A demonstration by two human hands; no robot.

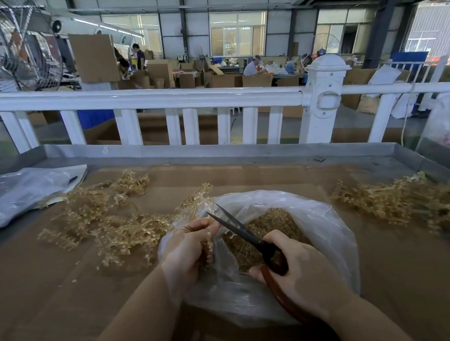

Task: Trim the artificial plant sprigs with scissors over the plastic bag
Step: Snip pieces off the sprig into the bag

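A clear plastic bag (319,224) lies open in front of me, with a heap of tan trimmings (264,221) inside. My left hand (187,251) grips a tan artificial sprig (208,247) at the bag's left rim. My right hand (297,276) holds scissors (240,228) with black blades and reddish-brown handles. The blades are slightly apart and point up-left, their tips just above my left fingers. A second sprig (196,197) pokes up behind the bag's left edge.
A pile of tan sprigs (108,222) lies on the cardboard-covered table (67,309) to the left, another pile (413,201) to the right. A second plastic bag (14,193) lies at far left. A white railing (156,100) runs behind the table.
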